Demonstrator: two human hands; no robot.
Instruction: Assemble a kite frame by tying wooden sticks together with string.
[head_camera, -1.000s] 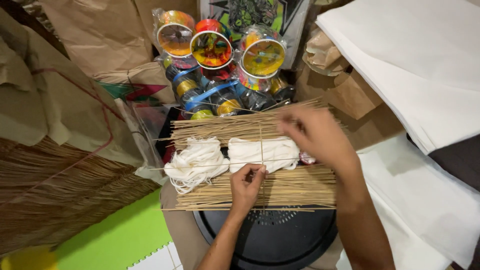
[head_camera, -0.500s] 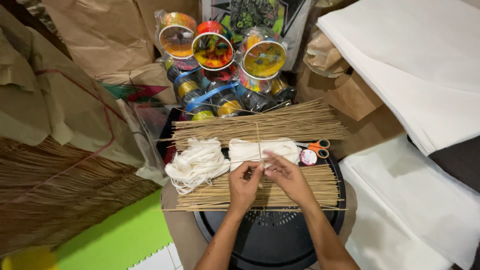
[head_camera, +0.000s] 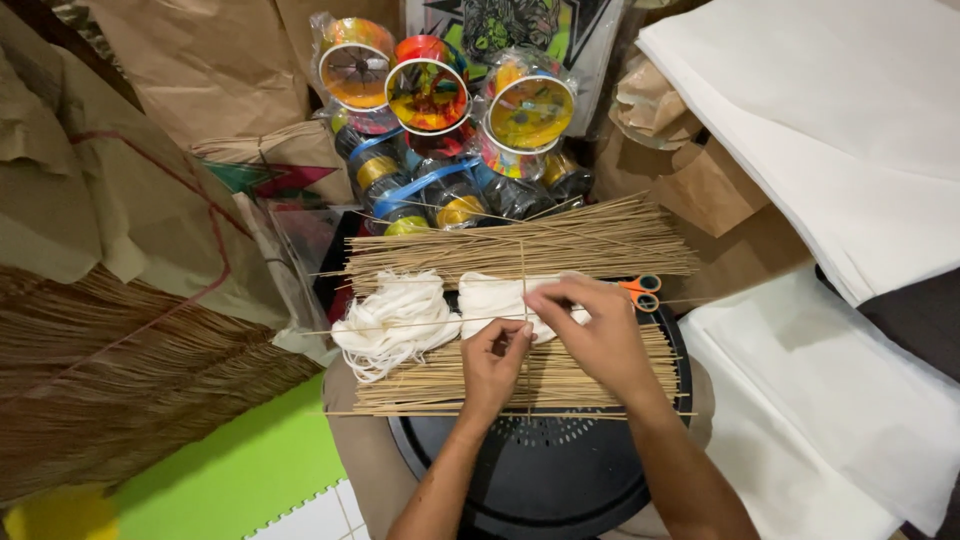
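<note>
Left hand (head_camera: 495, 360): fingertips pinched on a thin upright bamboo stick (head_camera: 523, 270), above the round black plastic tray (head_camera: 560, 480).
Right hand (head_camera: 598, 335): fingers pinched beside it; what they grip is hidden.
Orange-handled scissors (head_camera: 640, 290): blades hidden behind right hand.

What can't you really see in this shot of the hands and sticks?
- Head view: the thin stick where both hands meet; the fingers cover that spot.
- Left hand and right hand: each grip faces away.
- Scissors: blades behind the right hand.
- Black round base: cut off by the bottom edge.
</note>
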